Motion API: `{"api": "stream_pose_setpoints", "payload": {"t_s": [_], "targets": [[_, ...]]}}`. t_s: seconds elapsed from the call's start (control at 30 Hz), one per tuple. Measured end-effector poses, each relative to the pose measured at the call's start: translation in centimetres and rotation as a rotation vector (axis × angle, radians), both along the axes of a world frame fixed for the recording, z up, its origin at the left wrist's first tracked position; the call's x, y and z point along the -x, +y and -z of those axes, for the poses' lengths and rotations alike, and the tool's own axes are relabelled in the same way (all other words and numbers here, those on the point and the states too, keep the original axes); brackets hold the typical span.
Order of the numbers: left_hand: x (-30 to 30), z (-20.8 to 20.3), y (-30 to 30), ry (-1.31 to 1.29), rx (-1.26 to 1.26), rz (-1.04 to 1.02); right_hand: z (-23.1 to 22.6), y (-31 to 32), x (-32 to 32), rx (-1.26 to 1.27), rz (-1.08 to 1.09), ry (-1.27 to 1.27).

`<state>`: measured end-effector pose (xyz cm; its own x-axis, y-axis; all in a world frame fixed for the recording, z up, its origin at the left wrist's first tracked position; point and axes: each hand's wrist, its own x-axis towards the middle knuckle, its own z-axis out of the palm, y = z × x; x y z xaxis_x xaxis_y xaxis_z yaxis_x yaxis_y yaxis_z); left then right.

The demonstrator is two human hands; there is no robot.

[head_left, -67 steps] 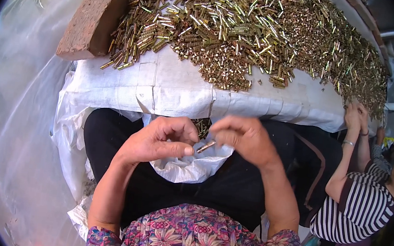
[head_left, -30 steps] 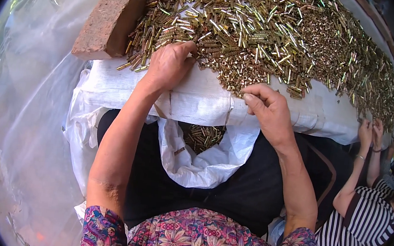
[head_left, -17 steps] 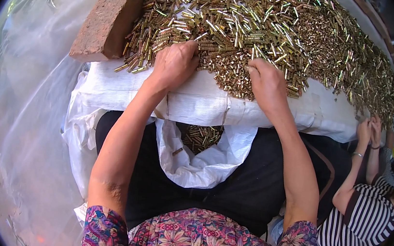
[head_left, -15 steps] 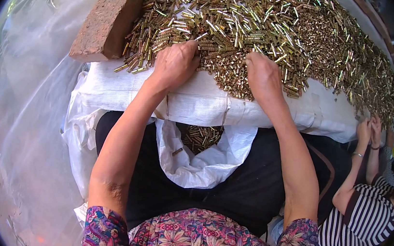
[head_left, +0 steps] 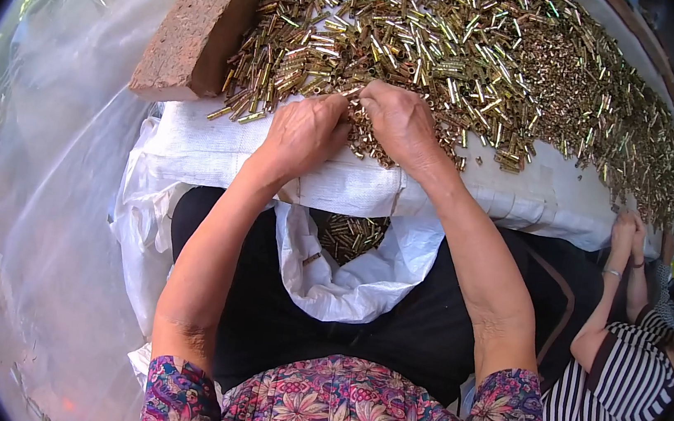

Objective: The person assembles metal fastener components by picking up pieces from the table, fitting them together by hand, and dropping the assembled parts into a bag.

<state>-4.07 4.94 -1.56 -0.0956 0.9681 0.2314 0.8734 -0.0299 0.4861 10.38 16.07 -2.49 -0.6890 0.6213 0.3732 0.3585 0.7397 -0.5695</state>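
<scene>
Left hand (head_left: 304, 134) and right hand (head_left: 400, 126) meet closely, fingers curled, any grip hidden, at the near edge of spread gold-coloured metal pieces (head_left: 461, 68), an open white sack (head_left: 341, 298) nearer, presumably for easy reach.

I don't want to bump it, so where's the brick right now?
In the head view, the brick is at the upper left, at the white sheet's left end, beside the metal pieces.

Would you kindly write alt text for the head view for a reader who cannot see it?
A person's left hand and right hand are close together at brass-coloured metal pieces spread on white sheeting. An open white bag of similar pieces sits nearer the person.
</scene>
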Motion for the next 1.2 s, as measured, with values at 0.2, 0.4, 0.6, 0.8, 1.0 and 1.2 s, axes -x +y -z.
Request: {"api": "stream_pose_setpoints", "payload": {"t_s": [0.2,0.4,0.6,0.8,1.0,1.2], "targets": [[1.3,-0.7,-3.1,-0.127,-0.006,-0.041,-1.0,-0.8,0.8,0.066,-0.256,-0.111],[1.7,-1.3,-5.0,-0.353,0.051,-0.141,-3.1,-1.1,-0.7,0.166,-0.215,-0.099],[0.2,-1.3,-5.6,-0.642,0.057,-0.186,-4.4,-2.2,-3.4,0.481,-0.059,0.071],[-2.4,-2.7,-7.5,-1.242,0.065,-0.122,-4.4,-6.1,-6.0,0.889,-0.077,0.205],[-5.1,-2.7,-9.4,-1.555,0.062,0.015,-5.1,-10.4,-7.8,1.008,-0.108,0.297],[-5.7,-2.5,-10.6,-1.626,0.083,0.05,-5.6,-12.4,-8.5,1.1,-0.093,0.359]]}}
